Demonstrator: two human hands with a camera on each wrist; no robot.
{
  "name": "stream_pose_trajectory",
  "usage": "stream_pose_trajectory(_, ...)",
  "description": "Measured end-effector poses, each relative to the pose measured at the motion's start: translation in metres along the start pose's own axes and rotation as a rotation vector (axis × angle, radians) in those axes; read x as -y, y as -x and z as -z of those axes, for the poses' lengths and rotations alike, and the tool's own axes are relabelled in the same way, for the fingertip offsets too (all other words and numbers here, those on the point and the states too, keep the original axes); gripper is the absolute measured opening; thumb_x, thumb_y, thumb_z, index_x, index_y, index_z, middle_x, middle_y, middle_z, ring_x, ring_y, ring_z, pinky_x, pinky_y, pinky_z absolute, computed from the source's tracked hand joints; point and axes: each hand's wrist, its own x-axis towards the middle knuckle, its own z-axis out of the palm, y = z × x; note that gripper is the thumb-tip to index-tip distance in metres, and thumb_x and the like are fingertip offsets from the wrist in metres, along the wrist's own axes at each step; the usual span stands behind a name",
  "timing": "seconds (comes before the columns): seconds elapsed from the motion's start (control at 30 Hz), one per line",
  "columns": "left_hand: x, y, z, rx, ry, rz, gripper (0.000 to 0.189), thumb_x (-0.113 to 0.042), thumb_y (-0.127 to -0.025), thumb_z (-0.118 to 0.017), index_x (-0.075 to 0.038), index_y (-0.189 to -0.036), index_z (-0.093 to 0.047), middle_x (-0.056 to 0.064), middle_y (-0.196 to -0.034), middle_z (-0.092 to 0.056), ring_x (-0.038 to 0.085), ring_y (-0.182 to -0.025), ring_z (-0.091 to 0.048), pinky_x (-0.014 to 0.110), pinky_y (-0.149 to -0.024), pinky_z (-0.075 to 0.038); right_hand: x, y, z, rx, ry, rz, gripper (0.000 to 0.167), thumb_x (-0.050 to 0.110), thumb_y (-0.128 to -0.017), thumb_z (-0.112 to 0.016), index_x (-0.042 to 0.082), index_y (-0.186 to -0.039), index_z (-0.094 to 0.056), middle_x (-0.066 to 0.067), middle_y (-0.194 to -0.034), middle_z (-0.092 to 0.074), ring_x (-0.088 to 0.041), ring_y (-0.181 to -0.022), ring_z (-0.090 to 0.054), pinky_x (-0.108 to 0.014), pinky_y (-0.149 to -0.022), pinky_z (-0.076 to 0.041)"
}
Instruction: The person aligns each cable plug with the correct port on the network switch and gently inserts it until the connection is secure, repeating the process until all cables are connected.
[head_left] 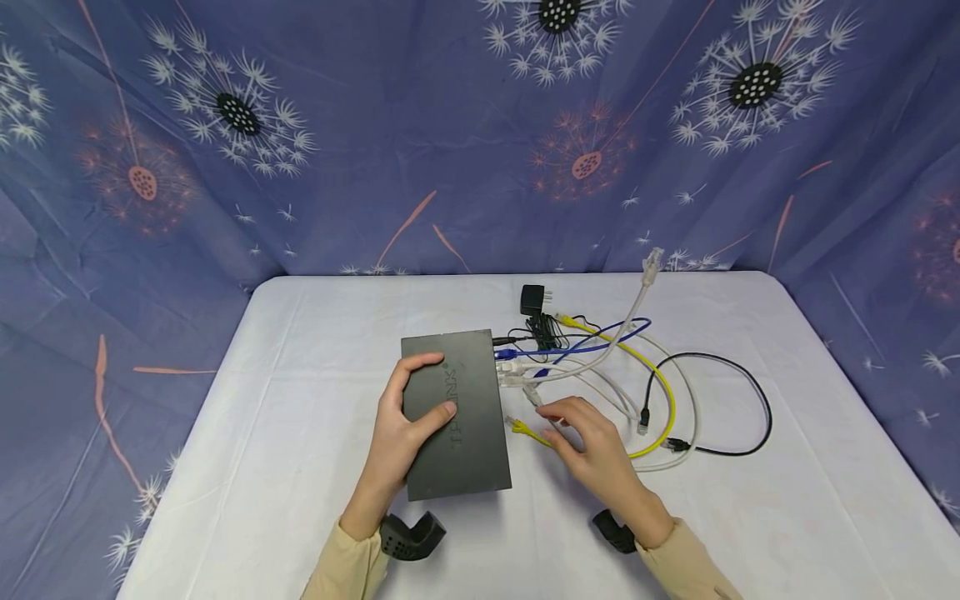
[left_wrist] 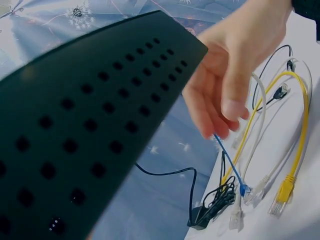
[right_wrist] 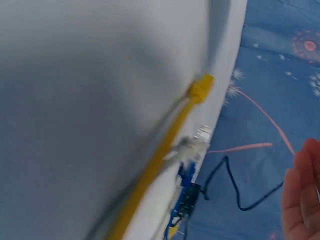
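My left hand (head_left: 408, 417) grips a dark grey network switch (head_left: 468, 450) by its left side, thumb on top. The switch is held tilted; its vented side shows in the left wrist view. A black power plug (head_left: 504, 341), a blue network cable plug (head_left: 506, 355) and whitish plugs (head_left: 512, 380) sit at its right edge. My right hand (head_left: 592, 442) hovers right of the switch, fingers loosely bent and pointing down. Its fingertips overlap a grey-white network cable (head_left: 532, 395) in the head view. A yellow plug (left_wrist: 285, 189) lies near that cable's end.
A black power adapter (head_left: 532, 299) with a bundled cord (head_left: 547, 332) lies behind. Yellow (head_left: 670, 400), blue (head_left: 630, 332) and black (head_left: 767, 408) cables loop across the right of the white table (head_left: 315, 375). One white cable's loose plug (head_left: 651, 267) sticks up at the back.
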Motion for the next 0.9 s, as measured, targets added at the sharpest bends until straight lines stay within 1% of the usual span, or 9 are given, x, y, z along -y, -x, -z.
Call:
stream_pose_trajectory(0.1,0.0,0.001,0.0,0.0,-0.001,0.003,0.053,-0.003,-0.081,-0.068,-0.019,-0.13,-0.053,0.01,-0.126,-0.046,0.032,-0.104,-0.047,0.047,-0.08,-0.038,-0.004,0.002,-0.004,0.049,0.028,-0.026,0.034,-0.004,-0.075,-0.076,0.004,-0.107,-0.066,-0.005,-0.099,-0.065,-0.019,-0.083,-0.06,-0.02,-0.075,-0.046)
stream_pose_trajectory(0.3,0.0,0.002,0.0,0.0,-0.007,0.006,0.053,-0.003,-0.082,-0.068,-0.02,-0.13,-0.053,0.01,-0.126,-0.047,0.032,-0.103,-0.047,0.047,-0.08,-0.039,-0.012,0.005,-0.01,0.09,0.074,-0.03,0.037,-0.003,-0.073,-0.079,0.003,-0.107,-0.065,-0.005,-0.098,-0.065,-0.016,-0.081,-0.061,-0.028,-0.069,-0.05)
stream_pose_trajectory(0.47,0.001,0.002,0.0,0.002,-0.008,0.011,0.053,-0.004,-0.082,-0.069,-0.021,-0.129,-0.053,0.009,-0.126,-0.047,0.032,-0.103,-0.048,0.047,-0.08,-0.04,-0.015,0.007,-0.012,0.143,0.085,-0.079,0.036,0.001,-0.075,-0.079,0.002,-0.108,-0.064,-0.006,-0.1,-0.065,-0.017,-0.084,-0.062,-0.031,-0.071,-0.051)
stream_pose_trajectory(0.73,0.001,0.003,-0.001,0.002,-0.009,0.014,0.053,-0.003,-0.081,-0.069,-0.021,-0.129,-0.054,0.009,-0.126,-0.048,0.032,-0.102,-0.048,0.046,-0.08,-0.039,-0.016,0.007,-0.015,0.254,0.095,-0.18,0.037,-0.002,-0.075,-0.078,0.003,-0.109,-0.063,-0.006,-0.099,-0.064,-0.019,-0.084,-0.062,-0.033,-0.074,-0.05)
stream_pose_trajectory(0.9,0.001,0.004,-0.002,-0.002,-0.015,0.022,0.053,-0.003,-0.081,-0.069,-0.022,-0.129,-0.054,0.009,-0.126,-0.048,0.031,-0.101,-0.048,0.046,-0.079,-0.04,-0.017,0.008,-0.016,0.293,0.09,-0.181,0.038,-0.006,-0.075,-0.076,0.002,-0.11,-0.063,-0.005,-0.1,-0.063,-0.018,-0.084,-0.061,-0.033,-0.073,-0.05)
